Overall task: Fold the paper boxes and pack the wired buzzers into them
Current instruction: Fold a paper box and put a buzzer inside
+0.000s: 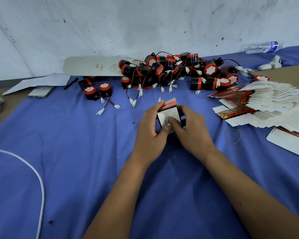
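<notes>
A single paper box (168, 116), part folded, sits at the centre of the frame, held up just above the blue cloth (76, 152), its white inside panel facing the camera and a red-striped flap standing at its top. The left hand (149, 133) grips the box from the left, fingers curled round its upper left edge and thumb hooked under the lower edge. The right hand (191, 130) curls round the right side, with one finger laid across the white panel; whether it presses a flap down cannot be told.

Above the box, across the upper middle of the frame, lies a tangled pile of wired buzzers (178, 71), black drums with red rims and white plugs on red-and-black leads; too many overlap for a sure count. Three more buzzers (93, 90) sit apart at the pile's left.

At the right edge a fanned stack of flat boxes (266, 102) spreads out, too many to count, with one flat card (290, 142) lying below it. One rubber band (233, 136) lies between the right hand and that card.

Upper left: one numbered card (93, 66), one pen (71, 83), one phone (41, 91). Upper right: one water bottle (262, 47) on its side. A white cable (38, 178) curves along the lower left.
</notes>
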`<state>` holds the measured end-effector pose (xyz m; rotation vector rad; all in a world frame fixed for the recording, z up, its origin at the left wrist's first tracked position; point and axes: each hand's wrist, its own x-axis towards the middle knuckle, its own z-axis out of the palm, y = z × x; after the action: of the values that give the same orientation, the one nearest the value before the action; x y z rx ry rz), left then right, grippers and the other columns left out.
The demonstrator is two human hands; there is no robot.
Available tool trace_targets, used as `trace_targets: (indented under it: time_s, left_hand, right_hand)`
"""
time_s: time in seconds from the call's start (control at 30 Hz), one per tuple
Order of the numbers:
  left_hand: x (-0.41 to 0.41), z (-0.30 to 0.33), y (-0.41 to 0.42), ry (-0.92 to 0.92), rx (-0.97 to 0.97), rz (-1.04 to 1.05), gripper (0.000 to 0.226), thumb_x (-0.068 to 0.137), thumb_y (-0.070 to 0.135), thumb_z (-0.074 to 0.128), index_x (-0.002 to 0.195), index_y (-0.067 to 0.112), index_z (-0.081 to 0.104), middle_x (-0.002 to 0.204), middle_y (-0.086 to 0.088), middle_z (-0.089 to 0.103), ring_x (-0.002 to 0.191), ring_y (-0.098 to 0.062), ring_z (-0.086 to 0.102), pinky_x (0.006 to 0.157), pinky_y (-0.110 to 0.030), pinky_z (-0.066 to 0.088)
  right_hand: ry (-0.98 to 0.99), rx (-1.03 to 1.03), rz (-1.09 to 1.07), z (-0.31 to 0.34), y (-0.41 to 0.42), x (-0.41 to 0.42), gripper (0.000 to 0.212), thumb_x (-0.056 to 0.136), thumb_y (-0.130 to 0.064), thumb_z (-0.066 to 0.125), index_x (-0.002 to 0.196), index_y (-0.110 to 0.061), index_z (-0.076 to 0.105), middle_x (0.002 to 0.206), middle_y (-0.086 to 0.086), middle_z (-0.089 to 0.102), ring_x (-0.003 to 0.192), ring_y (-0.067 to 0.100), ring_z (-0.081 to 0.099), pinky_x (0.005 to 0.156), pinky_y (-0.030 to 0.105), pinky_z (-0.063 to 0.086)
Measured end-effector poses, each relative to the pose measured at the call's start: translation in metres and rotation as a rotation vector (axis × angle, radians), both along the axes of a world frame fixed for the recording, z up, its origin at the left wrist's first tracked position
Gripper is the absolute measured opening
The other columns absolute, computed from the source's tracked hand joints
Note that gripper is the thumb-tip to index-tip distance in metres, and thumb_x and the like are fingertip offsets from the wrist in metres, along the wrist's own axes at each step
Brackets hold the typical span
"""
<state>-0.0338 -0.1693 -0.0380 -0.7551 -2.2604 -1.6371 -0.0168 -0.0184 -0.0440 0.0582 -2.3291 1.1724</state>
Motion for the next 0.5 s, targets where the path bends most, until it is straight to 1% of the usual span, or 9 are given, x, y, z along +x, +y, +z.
trace_targets:
  time_s: [0.03, 0.07, 0.13, 0.2, 0.27, 0.33, 0.37, 0.4, 0.5]
  left_hand:
    - [0.001, 0.000, 0.000, 0.005, 0.005, -0.002, 0.055, 0.098, 0.004, 0.062, 0.149, 0.018, 0.048, 0.142, 0.004, 0.056, 0.132, -0.015, 0.053, 0.087, -0.036, 0.054]
    - [0.001, 0.000, 0.001, 0.007, 0.010, -0.002, 0.055, 0.098, 0.005, 0.063, 0.149, 0.018, 0.048, 0.142, 0.004, 0.056, 0.132, -0.014, 0.053, 0.086, -0.035, 0.054]
    - [0.002, 0.000, 0.001, -0.002, 0.015, 0.009, 0.055, 0.098, 0.005, 0.063, 0.149, 0.019, 0.048, 0.142, 0.004, 0.055, 0.133, -0.014, 0.052, 0.093, -0.041, 0.056]
    - [0.001, 0.001, 0.000, -0.033, 0.035, 0.016, 0.055, 0.097, 0.006, 0.064, 0.148, 0.020, 0.048, 0.141, 0.005, 0.056, 0.132, -0.014, 0.053, 0.099, -0.045, 0.054]
    - [0.000, 0.003, -0.002, -0.078, 0.089, -0.026, 0.054, 0.096, 0.008, 0.064, 0.147, 0.020, 0.048, 0.141, 0.005, 0.057, 0.131, -0.016, 0.055, 0.103, -0.039, 0.052]
    - [0.002, 0.004, -0.004, -0.159, 0.159, -0.084, 0.058, 0.090, 0.009, 0.060, 0.145, 0.019, 0.049, 0.140, 0.004, 0.058, 0.130, -0.014, 0.056, 0.098, -0.028, 0.053]
    - [0.003, 0.005, -0.005, -0.201, 0.187, -0.109, 0.061, 0.086, 0.007, 0.058, 0.145, 0.019, 0.049, 0.140, 0.003, 0.058, 0.129, -0.014, 0.057, 0.095, -0.026, 0.054]
    - [0.004, 0.004, -0.005, -0.239, 0.209, -0.133, 0.063, 0.084, 0.005, 0.056, 0.145, 0.020, 0.048, 0.140, 0.002, 0.058, 0.128, -0.016, 0.058, 0.095, -0.029, 0.055]
    - [0.004, 0.002, -0.006, -0.333, 0.266, -0.209, 0.064, 0.083, 0.003, 0.049, 0.143, 0.024, 0.046, 0.139, -0.001, 0.059, 0.124, -0.022, 0.061, 0.100, -0.045, 0.056]
  right_hand:
    - [-0.001, -0.006, -0.010, 0.001, 0.000, 0.001, 0.023, 0.098, -0.028, 0.062, 0.120, -0.021, 0.062, 0.107, -0.016, 0.069, 0.094, 0.002, 0.062, 0.075, 0.021, 0.052]
    - [-0.002, -0.017, -0.016, 0.002, 0.000, 0.002, 0.022, 0.098, -0.029, 0.062, 0.119, -0.022, 0.062, 0.106, -0.017, 0.069, 0.094, 0.001, 0.062, 0.076, 0.023, 0.052]
    - [-0.019, -0.029, -0.017, 0.003, 0.000, 0.004, 0.023, 0.096, -0.032, 0.063, 0.118, -0.026, 0.061, 0.108, -0.019, 0.068, 0.096, 0.001, 0.062, 0.078, 0.025, 0.052]
    - [-0.060, -0.049, -0.006, 0.005, 0.001, 0.004, 0.027, 0.092, -0.037, 0.068, 0.116, -0.028, 0.061, 0.111, -0.016, 0.067, 0.105, 0.004, 0.059, 0.084, 0.028, 0.052]
    - [-0.084, -0.170, 0.057, 0.009, 0.001, 0.006, 0.027, 0.087, -0.033, 0.076, 0.110, -0.027, 0.061, 0.109, -0.012, 0.067, 0.107, 0.005, 0.059, 0.086, 0.028, 0.052]
    - [-0.082, -0.331, 0.167, 0.013, 0.001, 0.008, 0.027, 0.084, -0.023, 0.081, 0.104, -0.024, 0.063, 0.101, -0.009, 0.072, 0.096, 0.009, 0.067, 0.081, 0.026, 0.055]
    - [-0.072, -0.361, 0.206, 0.014, 0.000, 0.010, 0.028, 0.083, -0.019, 0.082, 0.104, -0.023, 0.064, 0.098, -0.007, 0.074, 0.091, 0.011, 0.070, 0.078, 0.026, 0.056]
    - [-0.063, -0.361, 0.226, 0.015, 0.000, 0.011, 0.029, 0.083, -0.015, 0.082, 0.105, -0.021, 0.065, 0.097, -0.006, 0.075, 0.089, 0.013, 0.071, 0.076, 0.027, 0.057]
    - [-0.099, -0.365, 0.267, 0.016, -0.001, 0.011, 0.030, 0.084, -0.012, 0.082, 0.110, -0.017, 0.069, 0.098, -0.003, 0.076, 0.091, 0.016, 0.073, 0.079, 0.033, 0.060]
